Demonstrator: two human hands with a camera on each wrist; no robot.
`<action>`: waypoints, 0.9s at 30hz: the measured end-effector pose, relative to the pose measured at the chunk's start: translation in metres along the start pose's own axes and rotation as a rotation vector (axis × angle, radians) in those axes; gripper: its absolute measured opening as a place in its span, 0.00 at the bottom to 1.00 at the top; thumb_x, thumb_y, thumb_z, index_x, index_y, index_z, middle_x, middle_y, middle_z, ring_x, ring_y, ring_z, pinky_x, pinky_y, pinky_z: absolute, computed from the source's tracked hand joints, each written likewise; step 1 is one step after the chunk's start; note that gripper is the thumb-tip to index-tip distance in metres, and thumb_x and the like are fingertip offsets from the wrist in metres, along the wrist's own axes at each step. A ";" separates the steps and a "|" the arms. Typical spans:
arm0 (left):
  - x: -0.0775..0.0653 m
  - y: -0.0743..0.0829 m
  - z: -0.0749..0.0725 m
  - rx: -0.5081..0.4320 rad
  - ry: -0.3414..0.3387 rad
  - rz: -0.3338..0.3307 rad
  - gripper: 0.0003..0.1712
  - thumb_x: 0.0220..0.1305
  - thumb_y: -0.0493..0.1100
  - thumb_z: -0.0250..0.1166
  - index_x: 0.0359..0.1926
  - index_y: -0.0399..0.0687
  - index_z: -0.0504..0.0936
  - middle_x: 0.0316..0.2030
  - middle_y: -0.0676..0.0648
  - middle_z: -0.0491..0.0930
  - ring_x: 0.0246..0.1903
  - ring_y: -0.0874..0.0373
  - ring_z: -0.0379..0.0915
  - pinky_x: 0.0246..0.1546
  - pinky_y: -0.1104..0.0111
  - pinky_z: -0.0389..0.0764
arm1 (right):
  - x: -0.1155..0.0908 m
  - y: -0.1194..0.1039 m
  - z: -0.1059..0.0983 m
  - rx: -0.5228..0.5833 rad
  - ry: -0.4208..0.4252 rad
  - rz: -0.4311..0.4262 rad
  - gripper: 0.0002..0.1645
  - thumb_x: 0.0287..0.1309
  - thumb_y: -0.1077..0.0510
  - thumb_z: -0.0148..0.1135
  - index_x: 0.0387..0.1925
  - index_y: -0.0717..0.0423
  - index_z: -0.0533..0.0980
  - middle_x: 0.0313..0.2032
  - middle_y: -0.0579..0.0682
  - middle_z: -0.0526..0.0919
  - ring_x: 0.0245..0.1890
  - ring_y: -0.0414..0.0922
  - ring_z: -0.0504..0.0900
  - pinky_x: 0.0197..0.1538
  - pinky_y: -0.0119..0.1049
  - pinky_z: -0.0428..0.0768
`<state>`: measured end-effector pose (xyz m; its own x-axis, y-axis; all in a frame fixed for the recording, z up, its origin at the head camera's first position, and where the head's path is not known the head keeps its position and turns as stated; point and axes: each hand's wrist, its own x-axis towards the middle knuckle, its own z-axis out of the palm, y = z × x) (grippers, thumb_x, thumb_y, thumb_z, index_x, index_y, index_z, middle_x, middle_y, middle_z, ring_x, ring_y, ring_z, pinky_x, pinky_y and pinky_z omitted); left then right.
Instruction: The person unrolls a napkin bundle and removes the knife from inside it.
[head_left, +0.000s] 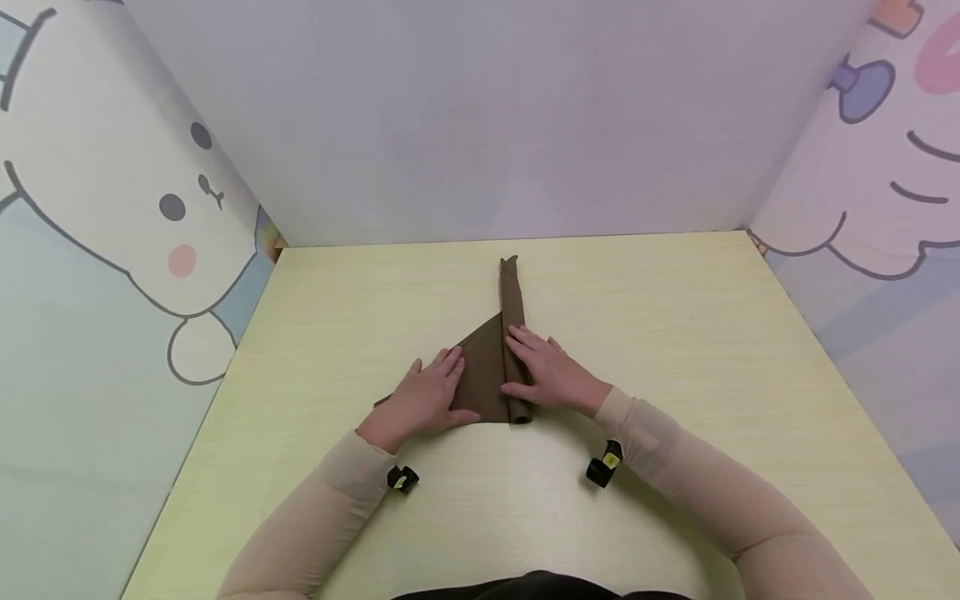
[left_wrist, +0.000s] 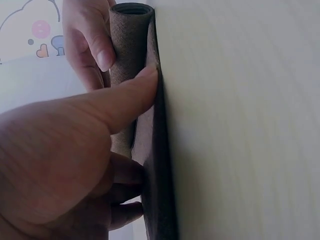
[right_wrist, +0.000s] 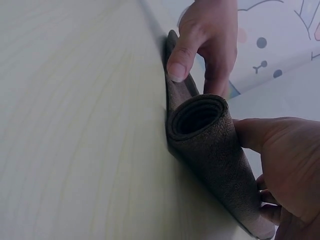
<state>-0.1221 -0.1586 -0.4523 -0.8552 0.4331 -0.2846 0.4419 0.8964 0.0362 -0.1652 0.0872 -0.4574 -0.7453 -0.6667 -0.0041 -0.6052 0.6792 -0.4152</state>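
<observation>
A dark brown cloth (head_left: 480, 379) lies on the table, its right part wound into a narrow roll (head_left: 512, 296) that points away from me. The flat part tapers to a corner at the left. My left hand (head_left: 423, 396) rests on this flat part with fingers extended, and its thumb presses near the front edge. On the roll's right side lies my right hand (head_left: 558, 375), thumb and fingertips touching the roll, fingers spread. The right wrist view looks into the roll's open end (right_wrist: 197, 119), where several layers show.
The pale wooden table (head_left: 675, 317) extends around the cloth. A plain light wall (head_left: 480, 125) stands behind it, with cartoon-printed panels at the left (head_left: 90, 350) and right (head_left: 862, 208). Small black wrist devices are on both forearms.
</observation>
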 end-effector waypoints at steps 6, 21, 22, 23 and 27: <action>-0.001 -0.003 0.001 -0.004 -0.012 -0.007 0.58 0.58 0.77 0.52 0.74 0.40 0.52 0.75 0.43 0.43 0.73 0.49 0.40 0.65 0.44 0.54 | -0.001 0.001 0.000 0.010 0.002 0.001 0.51 0.61 0.35 0.58 0.72 0.62 0.55 0.74 0.55 0.50 0.73 0.50 0.48 0.66 0.62 0.55; -0.005 -0.009 0.002 -0.039 -0.004 -0.002 0.57 0.59 0.76 0.52 0.74 0.40 0.52 0.75 0.44 0.42 0.73 0.49 0.39 0.65 0.44 0.53 | -0.004 0.004 -0.002 0.040 0.016 -0.005 0.51 0.60 0.37 0.60 0.71 0.64 0.56 0.73 0.58 0.52 0.72 0.52 0.51 0.65 0.63 0.57; -0.006 -0.009 0.002 -0.039 -0.002 0.000 0.57 0.59 0.76 0.52 0.74 0.40 0.52 0.75 0.44 0.43 0.73 0.49 0.39 0.65 0.44 0.53 | -0.004 0.004 -0.002 0.042 0.016 -0.005 0.51 0.60 0.37 0.61 0.71 0.64 0.56 0.73 0.58 0.52 0.72 0.52 0.51 0.65 0.63 0.57; -0.006 -0.010 0.001 -0.043 0.000 0.002 0.57 0.59 0.76 0.53 0.74 0.40 0.52 0.75 0.44 0.43 0.73 0.49 0.40 0.65 0.44 0.53 | -0.004 0.004 -0.002 0.043 0.015 -0.004 0.51 0.60 0.37 0.60 0.71 0.64 0.56 0.73 0.58 0.52 0.72 0.52 0.51 0.65 0.63 0.57; -0.007 -0.010 0.001 -0.050 0.007 0.007 0.57 0.59 0.75 0.53 0.74 0.39 0.52 0.75 0.43 0.44 0.73 0.49 0.40 0.65 0.43 0.54 | -0.004 0.005 -0.002 0.048 0.011 -0.002 0.51 0.60 0.36 0.60 0.72 0.64 0.56 0.73 0.58 0.51 0.73 0.52 0.51 0.65 0.62 0.57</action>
<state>-0.1201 -0.1711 -0.4512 -0.8542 0.4396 -0.2775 0.4337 0.8970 0.0859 -0.1656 0.0934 -0.4579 -0.7474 -0.6644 0.0069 -0.5928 0.6621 -0.4584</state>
